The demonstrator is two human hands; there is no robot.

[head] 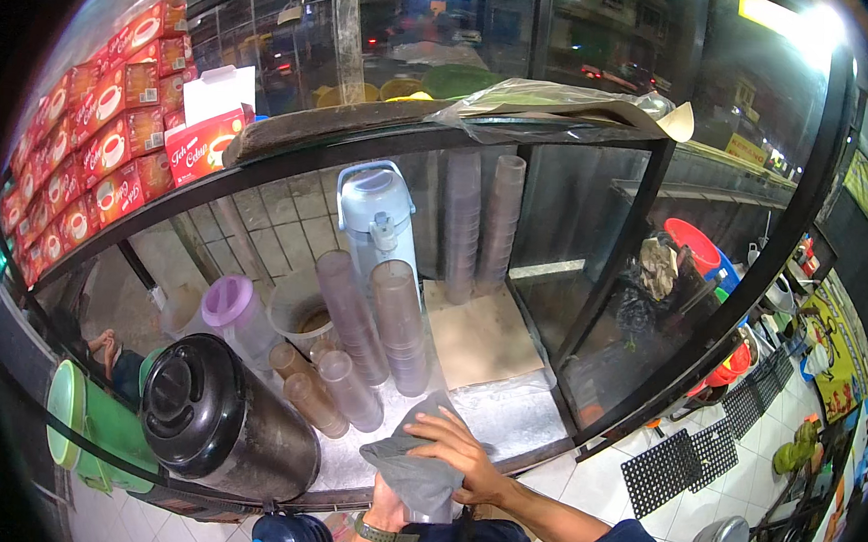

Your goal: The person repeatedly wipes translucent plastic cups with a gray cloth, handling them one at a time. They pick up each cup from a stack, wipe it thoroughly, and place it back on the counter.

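A grey cloth (423, 476) is bunched between my hands at the counter's front edge. It seems wrapped round a clear cup or glass whose base shows a little under the cloth. My right hand (450, 448) lies over the cloth from the right with fingers spread across it. My left hand (388, 500), with a watch on the wrist, grips the lower part from beneath; its fingers are mostly hidden. Just beyond the cloth stand stacks of plastic cups (399, 328), shorter stacks of cups (350, 392) and a brown paper sheet (482, 332).
A large black drinks container (228, 415) stands left, beside a green bucket (87, 422). Behind are a lidded pitcher (233, 308) and a blue pump thermos (381, 217). The cabinet's dark frame (611, 258) rises at the right. Boxes of tea bags (109, 151) fill the upper left.
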